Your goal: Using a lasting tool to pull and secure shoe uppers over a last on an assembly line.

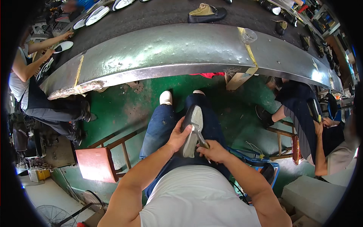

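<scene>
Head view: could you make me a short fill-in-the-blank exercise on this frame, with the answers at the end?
1. The right hand holds a tool at the ____ in the left hand.
2. The wearer's shirt is ____ in colour.
3. The floor is mainly ____.
4. On the bench, the clear cup sits to the ____ of the picture's centre.

Missing words: shoe; white; green; right.
</scene>
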`<state>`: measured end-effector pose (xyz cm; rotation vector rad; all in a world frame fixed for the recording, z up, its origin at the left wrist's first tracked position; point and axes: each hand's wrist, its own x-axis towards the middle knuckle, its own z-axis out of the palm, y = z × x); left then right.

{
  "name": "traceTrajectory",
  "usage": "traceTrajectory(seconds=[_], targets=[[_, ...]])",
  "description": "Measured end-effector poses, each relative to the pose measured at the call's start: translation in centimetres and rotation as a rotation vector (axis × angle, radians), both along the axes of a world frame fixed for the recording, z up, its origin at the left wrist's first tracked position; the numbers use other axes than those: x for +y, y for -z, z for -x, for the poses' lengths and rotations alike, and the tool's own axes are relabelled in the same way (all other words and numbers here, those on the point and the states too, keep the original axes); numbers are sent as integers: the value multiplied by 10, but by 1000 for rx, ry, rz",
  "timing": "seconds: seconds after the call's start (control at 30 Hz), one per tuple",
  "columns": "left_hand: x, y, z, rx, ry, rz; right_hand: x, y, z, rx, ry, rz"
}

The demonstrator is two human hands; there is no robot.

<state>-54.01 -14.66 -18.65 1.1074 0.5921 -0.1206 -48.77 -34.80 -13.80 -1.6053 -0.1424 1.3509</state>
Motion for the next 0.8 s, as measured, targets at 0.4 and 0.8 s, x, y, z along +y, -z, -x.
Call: traceTrajectory(seconds=[0.4,0.8], targets=[[-1,-22,-18,274,119,-292,-17,-61,-71,-136,-227,165],[4,-48,-31,407,342,-366,25,-30,-68,-899,-475,163]])
